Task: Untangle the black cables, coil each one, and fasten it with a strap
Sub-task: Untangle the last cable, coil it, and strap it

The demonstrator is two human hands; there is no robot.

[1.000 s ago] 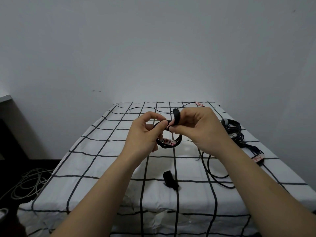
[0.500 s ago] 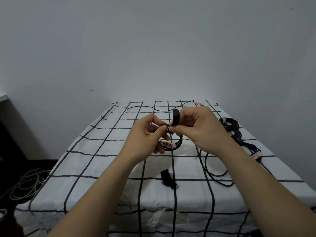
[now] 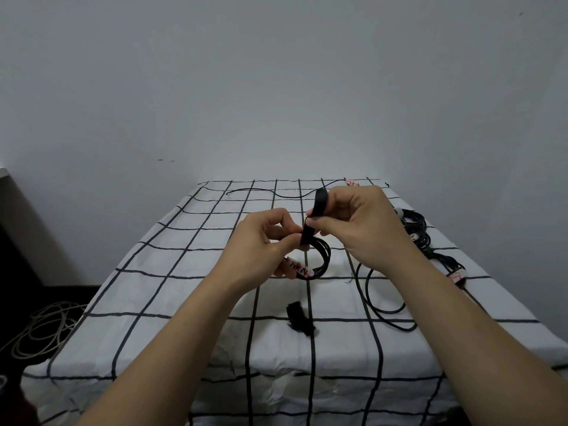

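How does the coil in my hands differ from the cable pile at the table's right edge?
The held coil is a small tight ring; the cable pile sprawls, with a loose loop trailing forward. The held coil is up off the cloth, gripped by the left hand; the cable pile lies on it. The right hand pinches a strap at the held coil; the cable pile shows none. Both are black with a white tag.
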